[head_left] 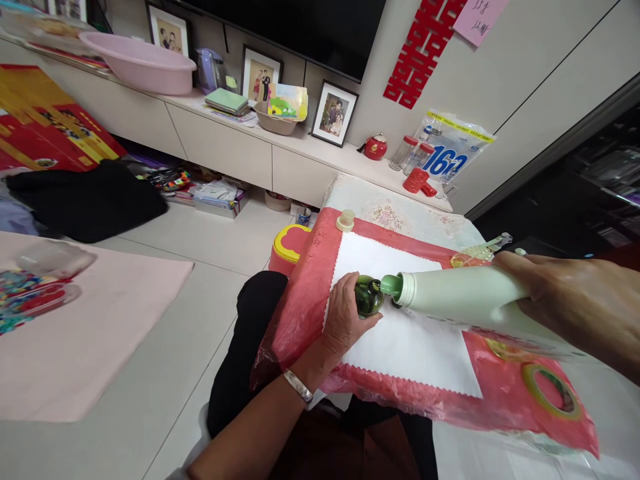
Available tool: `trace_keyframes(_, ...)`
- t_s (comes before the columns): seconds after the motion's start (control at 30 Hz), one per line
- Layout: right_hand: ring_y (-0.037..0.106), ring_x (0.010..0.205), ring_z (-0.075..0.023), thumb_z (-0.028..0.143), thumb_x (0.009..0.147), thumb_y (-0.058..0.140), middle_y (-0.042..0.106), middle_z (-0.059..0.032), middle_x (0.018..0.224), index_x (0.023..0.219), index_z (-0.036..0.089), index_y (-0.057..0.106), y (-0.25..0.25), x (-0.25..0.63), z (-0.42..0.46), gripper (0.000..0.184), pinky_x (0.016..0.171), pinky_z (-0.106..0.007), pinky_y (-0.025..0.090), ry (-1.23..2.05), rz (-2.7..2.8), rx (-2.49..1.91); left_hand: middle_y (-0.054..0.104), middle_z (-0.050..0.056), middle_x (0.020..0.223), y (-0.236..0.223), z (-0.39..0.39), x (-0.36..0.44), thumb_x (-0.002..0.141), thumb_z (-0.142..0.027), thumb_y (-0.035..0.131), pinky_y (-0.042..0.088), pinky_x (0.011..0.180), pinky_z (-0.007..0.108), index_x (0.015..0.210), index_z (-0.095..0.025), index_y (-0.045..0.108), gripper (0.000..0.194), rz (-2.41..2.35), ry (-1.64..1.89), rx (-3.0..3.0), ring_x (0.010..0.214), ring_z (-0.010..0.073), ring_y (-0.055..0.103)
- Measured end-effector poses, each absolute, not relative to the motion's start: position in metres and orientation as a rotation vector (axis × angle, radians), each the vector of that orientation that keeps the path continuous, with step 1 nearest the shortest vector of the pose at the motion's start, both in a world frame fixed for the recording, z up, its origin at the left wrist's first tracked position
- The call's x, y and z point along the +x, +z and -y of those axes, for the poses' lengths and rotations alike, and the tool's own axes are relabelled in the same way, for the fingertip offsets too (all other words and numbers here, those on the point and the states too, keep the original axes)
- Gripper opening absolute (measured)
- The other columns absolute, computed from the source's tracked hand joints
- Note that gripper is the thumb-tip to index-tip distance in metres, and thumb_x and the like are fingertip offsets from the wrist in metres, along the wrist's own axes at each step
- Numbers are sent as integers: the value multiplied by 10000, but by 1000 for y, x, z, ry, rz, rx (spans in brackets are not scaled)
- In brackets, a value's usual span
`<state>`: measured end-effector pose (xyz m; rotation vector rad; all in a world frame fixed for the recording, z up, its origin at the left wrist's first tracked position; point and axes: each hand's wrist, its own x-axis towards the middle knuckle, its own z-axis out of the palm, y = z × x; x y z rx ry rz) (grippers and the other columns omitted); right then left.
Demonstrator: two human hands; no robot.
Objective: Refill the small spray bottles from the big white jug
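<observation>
My left hand (345, 312) wraps round a small dark green glass bottle (369, 297) on a white cloth with zigzag edges (425, 357). My right hand (540, 277) grips a large pale green bottle (460, 291), tilted almost level. Its green spout (392, 286) points at the mouth of the glass bottle; whether they touch or liquid flows I cannot tell. A cream cap (345, 221) stands at the cloth's far left corner. Behind the pale bottle lies a clear pump-like piece (483, 250), partly hidden.
Pink plastic sheeting (295, 327) covers the small table. A roll of tape (551, 392) lies at its right. A pink and yellow stool (289, 247) stands beyond. On the left is a pink-covered table (100, 340) with coloured beads. Picture frames and a pink basin (140, 63) line the cabinet.
</observation>
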<state>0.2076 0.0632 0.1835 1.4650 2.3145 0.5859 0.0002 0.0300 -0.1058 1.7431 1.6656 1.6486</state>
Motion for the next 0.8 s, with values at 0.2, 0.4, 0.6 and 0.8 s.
trace_keyframes(0.2, 624, 610, -253, 336, 819, 454, 661, 22, 740, 877, 316, 468, 186, 203, -62, 63, 536, -372, 351, 555, -2141, 1455, 568, 197, 1354, -106, -30, 1, 622, -296, 905, 515, 1069, 575, 1439, -177, 328, 1008, -1669, 1656, 1750, 1276, 372, 582)
trace_keyframes(0.4, 631, 625, -251, 321, 828, 416, 658, 26, 754, 887, 314, 451, 186, 200, -61, 69, 543, -375, 365, 535, -2108, 1467, 570, 197, 1351, -106, -30, 1, 617, -300, 911, 520, 1063, 568, 1435, -172, 337, 1007, -1672, 1659, 1746, 1275, 367, 583)
trace_keyframes(0.6, 628, 613, -258, 316, 807, 430, 660, 17, 749, 881, 318, 475, 187, 201, -61, 87, 542, -374, 358, 549, -2131, 1471, 564, 194, 1362, -106, -30, 1, 624, -297, 906, 516, 1068, 570, 1444, -179, 327, 1011, -1664, 1653, 1755, 1284, 367, 579)
trace_keyframes(0.8, 629, 606, -257, 316, 812, 423, 665, 11, 749, 886, 312, 474, 187, 198, -60, 91, 530, -372, 362, 545, -2155, 1470, 569, 194, 1359, -106, -30, 1, 622, -292, 903, 514, 1070, 572, 1444, -179, 331, 1008, -1663, 1675, 1746, 1276, 368, 584)
